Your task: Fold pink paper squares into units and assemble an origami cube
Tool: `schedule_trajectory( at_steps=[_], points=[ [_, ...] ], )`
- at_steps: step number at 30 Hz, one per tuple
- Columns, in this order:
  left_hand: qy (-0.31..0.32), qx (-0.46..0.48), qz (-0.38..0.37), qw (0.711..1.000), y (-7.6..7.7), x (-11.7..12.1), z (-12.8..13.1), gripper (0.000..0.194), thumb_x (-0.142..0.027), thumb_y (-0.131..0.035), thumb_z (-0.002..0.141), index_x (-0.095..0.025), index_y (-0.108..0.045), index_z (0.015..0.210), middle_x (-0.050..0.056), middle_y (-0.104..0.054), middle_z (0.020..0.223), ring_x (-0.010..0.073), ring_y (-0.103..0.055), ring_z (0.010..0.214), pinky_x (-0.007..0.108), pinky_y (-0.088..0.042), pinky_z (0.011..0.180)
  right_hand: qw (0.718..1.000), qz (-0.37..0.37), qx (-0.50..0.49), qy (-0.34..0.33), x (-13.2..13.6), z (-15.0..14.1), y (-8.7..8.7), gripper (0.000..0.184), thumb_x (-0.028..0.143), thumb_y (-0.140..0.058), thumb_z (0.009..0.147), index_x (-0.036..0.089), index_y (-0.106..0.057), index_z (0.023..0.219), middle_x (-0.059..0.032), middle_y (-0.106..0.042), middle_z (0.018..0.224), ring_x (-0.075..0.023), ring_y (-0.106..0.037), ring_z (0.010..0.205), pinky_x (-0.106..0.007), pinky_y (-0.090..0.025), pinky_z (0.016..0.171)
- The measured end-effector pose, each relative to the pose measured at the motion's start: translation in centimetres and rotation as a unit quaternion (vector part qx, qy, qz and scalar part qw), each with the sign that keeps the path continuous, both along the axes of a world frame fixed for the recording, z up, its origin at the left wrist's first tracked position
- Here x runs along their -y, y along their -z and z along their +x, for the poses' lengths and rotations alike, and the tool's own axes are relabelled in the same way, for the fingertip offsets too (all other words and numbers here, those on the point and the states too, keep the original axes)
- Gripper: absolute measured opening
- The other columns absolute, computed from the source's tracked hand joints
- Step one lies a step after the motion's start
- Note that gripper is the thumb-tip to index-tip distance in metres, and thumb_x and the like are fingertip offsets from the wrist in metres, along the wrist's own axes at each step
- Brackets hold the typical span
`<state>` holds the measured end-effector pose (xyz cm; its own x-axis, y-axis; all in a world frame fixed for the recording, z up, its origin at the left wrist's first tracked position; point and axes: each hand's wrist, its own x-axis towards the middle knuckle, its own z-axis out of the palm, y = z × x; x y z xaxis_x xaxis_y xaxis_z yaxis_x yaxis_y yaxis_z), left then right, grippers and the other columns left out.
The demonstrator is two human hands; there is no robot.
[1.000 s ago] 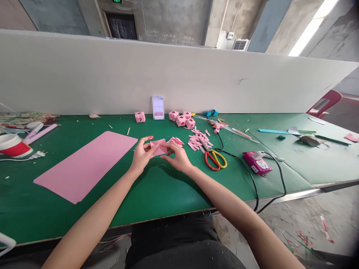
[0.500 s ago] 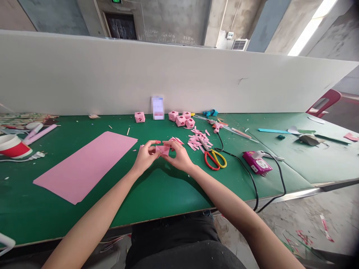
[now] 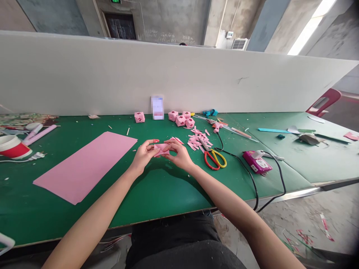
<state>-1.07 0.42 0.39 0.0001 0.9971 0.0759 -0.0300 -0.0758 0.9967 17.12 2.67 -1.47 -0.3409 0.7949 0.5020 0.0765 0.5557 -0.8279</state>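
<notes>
Between my two hands, a little above the green table, is a small piece of pink paper [image 3: 162,150]. My left hand [image 3: 143,157] pinches its left side with thumb and fingers; a red patterned wrap shows on one fingertip. My right hand [image 3: 179,154] is closed on the right side of the same piece. Fingers cover its edges, so its full folded shape is hidden. Just behind the hands lie pink paper strips [image 3: 177,140], with a larger heap of cut strips [image 3: 199,139] to the right. Scissors [image 3: 214,158] with red and yellow handles rest against that heap.
Pink sheets [image 3: 86,166] lie on the green table [image 3: 134,209] at left, near a red-and-white cup [image 3: 14,146]. Folded pink paper cubes [image 3: 181,120] and a phone [image 3: 157,107] stand by the white partition [image 3: 179,78]. A glue gun [image 3: 216,126] and purple power socket [image 3: 256,163] with cables are right.
My fingers have shifted on the pink paper, and its visible face has turned and sits slightly higher. My left index finger has moved a little left. The things on the table have stayed put.
</notes>
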Motion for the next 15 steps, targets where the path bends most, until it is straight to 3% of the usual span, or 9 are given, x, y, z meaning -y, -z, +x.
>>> schedule_trajectory(
  at_steps=[5,10,15],
  points=[
    [0.006,0.009,-0.003,1.000,-0.09,0.06,-0.05,0.054,-0.039,-0.081,0.071,-0.019,-0.061,0.117,0.007,-0.076,0.098,0.0216,-0.072,0.085,0.039,-0.059,0.082,0.995,-0.076,-0.053,-0.020,-0.55,-0.03,0.46,0.029,0.044,-0.081,0.074,0.020,-0.071,0.087,-0.0098,-0.067,0.120,-0.0236,-0.066,0.116,-0.037,-0.057,0.097],
    [0.008,-0.005,0.010,1.000,-0.18,0.18,0.09,0.051,-0.045,-0.080,0.073,-0.019,-0.063,0.113,0.006,-0.076,0.093,0.0236,-0.073,0.087,0.041,-0.060,0.083,0.987,-0.146,-0.071,-0.014,-0.56,-0.13,0.15,0.041,0.055,-0.083,0.068,0.019,-0.066,0.077,-0.0039,-0.072,0.081,-0.0214,-0.070,0.079,-0.038,-0.059,0.076],
    [0.018,-0.022,0.050,0.998,-0.16,0.29,0.20,0.059,-0.059,-0.073,0.078,-0.018,-0.060,0.118,0.007,-0.075,0.091,0.0241,-0.073,0.087,0.039,-0.060,0.080,0.988,-0.135,-0.070,0.033,-0.43,-0.12,-0.23,0.041,0.056,-0.082,0.068,0.019,-0.065,0.071,-0.0038,-0.071,0.078,-0.0187,-0.065,0.070,-0.033,-0.055,0.067]
  ],
)
